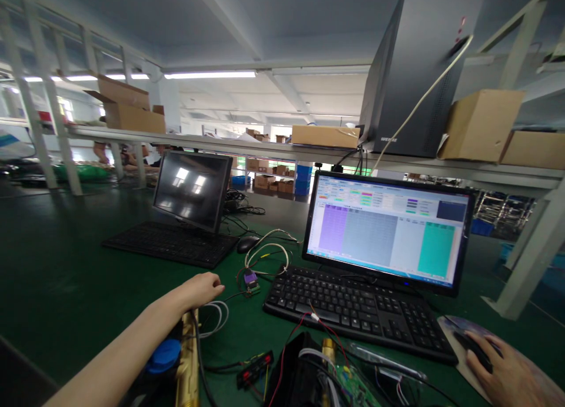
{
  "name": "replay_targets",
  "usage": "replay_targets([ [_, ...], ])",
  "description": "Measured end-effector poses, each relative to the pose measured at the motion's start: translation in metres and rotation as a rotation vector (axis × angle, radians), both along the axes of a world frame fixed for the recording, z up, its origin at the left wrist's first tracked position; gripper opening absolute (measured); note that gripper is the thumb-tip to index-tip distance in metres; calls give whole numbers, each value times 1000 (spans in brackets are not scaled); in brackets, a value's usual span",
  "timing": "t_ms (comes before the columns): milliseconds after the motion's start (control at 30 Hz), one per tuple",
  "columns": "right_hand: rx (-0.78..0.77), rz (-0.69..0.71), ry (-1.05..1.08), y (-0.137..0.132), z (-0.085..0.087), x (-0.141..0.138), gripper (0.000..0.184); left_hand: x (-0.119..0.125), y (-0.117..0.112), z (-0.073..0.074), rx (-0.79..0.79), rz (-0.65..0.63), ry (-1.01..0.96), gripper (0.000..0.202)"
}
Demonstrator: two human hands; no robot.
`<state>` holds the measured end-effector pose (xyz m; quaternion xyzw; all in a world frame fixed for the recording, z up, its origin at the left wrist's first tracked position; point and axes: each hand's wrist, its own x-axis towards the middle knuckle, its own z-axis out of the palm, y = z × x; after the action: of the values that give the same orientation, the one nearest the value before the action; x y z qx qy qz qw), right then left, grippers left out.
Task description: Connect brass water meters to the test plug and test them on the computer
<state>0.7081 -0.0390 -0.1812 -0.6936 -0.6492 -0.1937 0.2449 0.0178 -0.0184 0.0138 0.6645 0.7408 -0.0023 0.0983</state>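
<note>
My left hand [200, 290] reaches forward over the green mat, fingers curled together, resting on a bundle of white and black cables [216, 315] beside a brass fitting [188, 360] with a blue cap [163, 355]. Just ahead lies a small circuit board with a purple connector [251, 280]. My right hand [507, 371] lies at the bottom right with its fingers wrapped over a black mouse [474, 347] on a mouse pad [450, 330]. A black keyboard [357, 313] sits between the hands, below a lit monitor [388, 230] showing a table window.
A dark second monitor [192, 189] with its keyboard [170, 243] and mouse [247, 244] stands at the left. A green circuit board [353, 383] with red wires lies near the front edge. Overhead, a shelf [273, 148] carries cardboard boxes [481, 124] and a black tower case [415, 71].
</note>
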Motion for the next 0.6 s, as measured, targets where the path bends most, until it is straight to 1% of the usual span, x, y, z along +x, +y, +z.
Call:
replay_targets([
  [100,-28,-8,26,-3,5,-4,43,0,0,0,1,-2,-7,38],
  [233,-8,-18,51,-3,9,-6,44,-2,0,-2,17,3,-20,38],
  [333,-9,-72,43,1,7,-5,45,-5,1,-4,31,8,-34,38],
  [433,-27,-120,18,1,6,-8,50,-9,3,-6,32,3,-46,37],
  [500,-32,-165,-4,-2,10,-15,53,-13,7,-8,25,-7,-45,37],
  [600,-44,-247,-32,-9,23,-29,50,-22,15,-15,1,-31,-31,38],
])
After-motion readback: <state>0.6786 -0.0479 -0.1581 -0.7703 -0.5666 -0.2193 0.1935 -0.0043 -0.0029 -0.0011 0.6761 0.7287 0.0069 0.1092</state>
